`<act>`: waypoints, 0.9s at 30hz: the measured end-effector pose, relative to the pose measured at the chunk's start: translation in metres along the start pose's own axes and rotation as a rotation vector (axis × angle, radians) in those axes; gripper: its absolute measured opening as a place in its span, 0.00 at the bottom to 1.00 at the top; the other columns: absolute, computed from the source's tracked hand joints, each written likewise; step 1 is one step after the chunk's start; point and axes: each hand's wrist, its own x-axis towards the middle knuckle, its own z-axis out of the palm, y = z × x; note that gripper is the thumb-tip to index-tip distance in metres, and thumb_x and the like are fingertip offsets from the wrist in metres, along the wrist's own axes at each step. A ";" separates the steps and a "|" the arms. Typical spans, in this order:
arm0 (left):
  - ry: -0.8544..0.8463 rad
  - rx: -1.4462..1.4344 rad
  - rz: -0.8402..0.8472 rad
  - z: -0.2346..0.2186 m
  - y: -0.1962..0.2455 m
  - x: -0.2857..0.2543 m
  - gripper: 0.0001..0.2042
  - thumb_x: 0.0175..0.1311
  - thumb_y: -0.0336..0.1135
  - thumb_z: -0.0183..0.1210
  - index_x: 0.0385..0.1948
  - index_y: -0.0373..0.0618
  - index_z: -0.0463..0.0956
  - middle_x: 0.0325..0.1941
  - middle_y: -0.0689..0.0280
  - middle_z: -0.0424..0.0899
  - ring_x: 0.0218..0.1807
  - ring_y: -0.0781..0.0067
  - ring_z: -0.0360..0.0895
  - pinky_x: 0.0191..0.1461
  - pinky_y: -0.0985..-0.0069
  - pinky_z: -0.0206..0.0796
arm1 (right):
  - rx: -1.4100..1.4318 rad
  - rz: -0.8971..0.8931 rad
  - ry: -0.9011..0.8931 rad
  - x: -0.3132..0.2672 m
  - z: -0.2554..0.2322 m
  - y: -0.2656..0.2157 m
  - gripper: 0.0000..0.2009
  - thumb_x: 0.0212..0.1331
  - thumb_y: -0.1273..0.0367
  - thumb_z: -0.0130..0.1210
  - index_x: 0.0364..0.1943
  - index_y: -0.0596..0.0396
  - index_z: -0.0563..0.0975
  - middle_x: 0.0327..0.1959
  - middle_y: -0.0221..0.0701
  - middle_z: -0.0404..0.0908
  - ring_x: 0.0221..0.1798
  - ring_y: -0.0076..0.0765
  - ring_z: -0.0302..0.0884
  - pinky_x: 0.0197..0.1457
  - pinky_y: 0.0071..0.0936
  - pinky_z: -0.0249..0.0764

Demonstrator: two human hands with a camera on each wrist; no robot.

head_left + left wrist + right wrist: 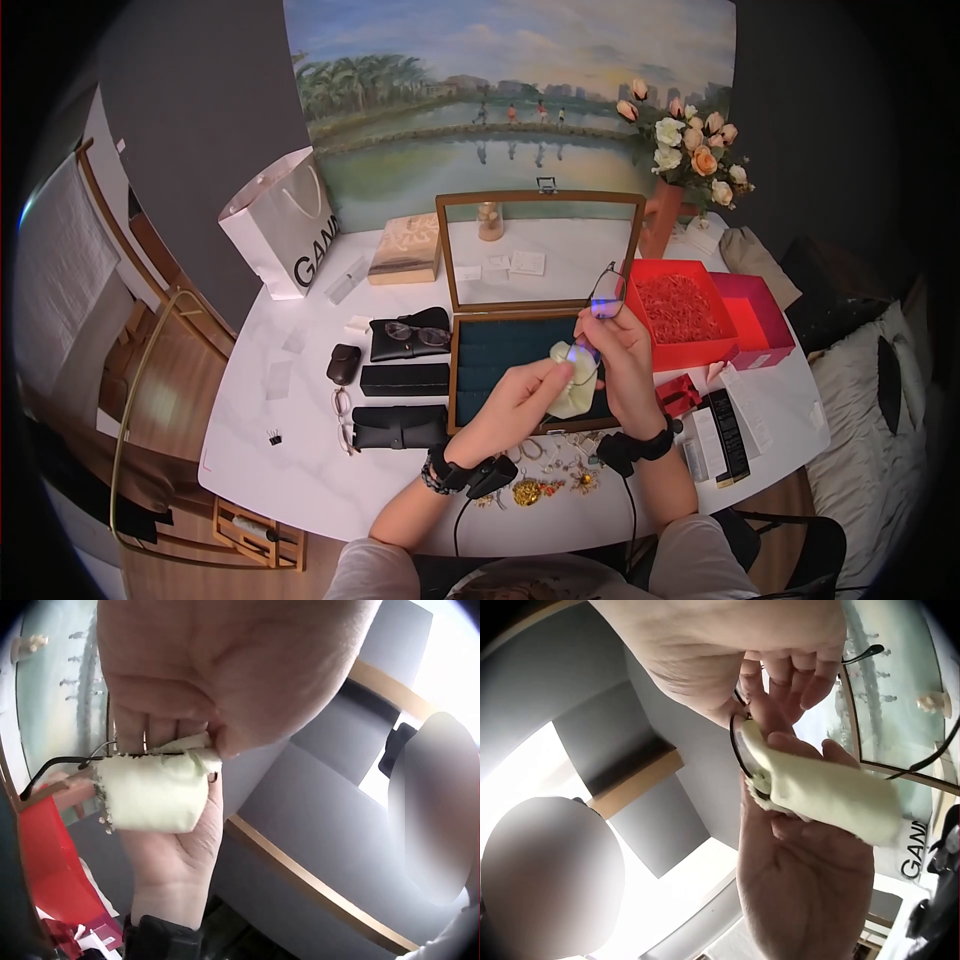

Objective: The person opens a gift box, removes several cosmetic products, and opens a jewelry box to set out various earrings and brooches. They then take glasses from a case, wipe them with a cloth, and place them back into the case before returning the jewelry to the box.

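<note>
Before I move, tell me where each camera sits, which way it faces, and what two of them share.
Head: on the person's head, facing forward and down over the table; both hands, forearms and sleeves show.
Left wrist: looks past the left hand, overhead in frame, at the pale cloth and the right hand.
Right wrist: looks past the right palm at the cloth and left hand, with ceiling behind.
Both wrist views share the two hands, cloth, glasses and painting.

matt pale cloth [573, 396], glossy lenses [606, 308], brown wooden case frame [447, 256]
</note>
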 end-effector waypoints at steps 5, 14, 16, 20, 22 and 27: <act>0.157 -0.045 0.038 -0.008 -0.009 0.005 0.16 0.84 0.39 0.50 0.44 0.34 0.81 0.39 0.71 0.87 0.40 0.89 0.75 0.45 0.85 0.69 | -0.215 -0.112 -0.102 -0.001 0.001 0.016 0.07 0.69 0.71 0.64 0.46 0.59 0.82 0.41 0.28 0.87 0.45 0.18 0.81 0.51 0.21 0.75; 0.170 -0.385 0.042 -0.007 -0.005 0.008 0.09 0.80 0.32 0.56 0.53 0.38 0.75 0.44 0.58 0.90 0.44 0.80 0.87 0.45 0.80 0.79 | -0.064 -0.167 -0.009 -0.004 0.003 0.014 0.05 0.71 0.75 0.62 0.47 0.60 0.80 0.46 0.32 0.86 0.49 0.22 0.81 0.56 0.24 0.76; 0.112 -0.429 -0.004 -0.013 -0.001 0.007 0.09 0.81 0.32 0.55 0.53 0.37 0.76 0.46 0.57 0.90 0.46 0.79 0.87 0.49 0.79 0.79 | -0.041 -0.150 0.001 -0.003 0.003 0.012 0.06 0.71 0.75 0.62 0.47 0.59 0.80 0.46 0.32 0.86 0.50 0.23 0.82 0.57 0.24 0.76; 0.131 -0.346 -0.021 -0.018 0.000 0.006 0.11 0.80 0.31 0.56 0.55 0.34 0.80 0.47 0.60 0.89 0.50 0.81 0.85 0.58 0.78 0.75 | 0.007 -0.145 0.031 -0.001 -0.001 0.012 0.05 0.72 0.75 0.61 0.48 0.59 0.79 0.46 0.33 0.86 0.51 0.24 0.82 0.57 0.24 0.76; 0.153 -0.304 -0.006 -0.018 -0.008 0.007 0.11 0.79 0.30 0.57 0.55 0.34 0.81 0.48 0.61 0.89 0.51 0.82 0.84 0.60 0.79 0.74 | 0.013 -0.158 0.034 0.000 -0.002 0.012 0.05 0.72 0.75 0.61 0.48 0.59 0.79 0.46 0.33 0.86 0.51 0.24 0.82 0.58 0.24 0.76; 0.093 -0.335 0.020 -0.017 -0.012 0.008 0.11 0.78 0.29 0.59 0.56 0.36 0.80 0.49 0.62 0.89 0.51 0.84 0.83 0.56 0.82 0.75 | 0.025 -0.155 0.056 -0.001 0.000 0.010 0.06 0.72 0.75 0.61 0.48 0.60 0.80 0.46 0.33 0.86 0.51 0.24 0.83 0.59 0.24 0.76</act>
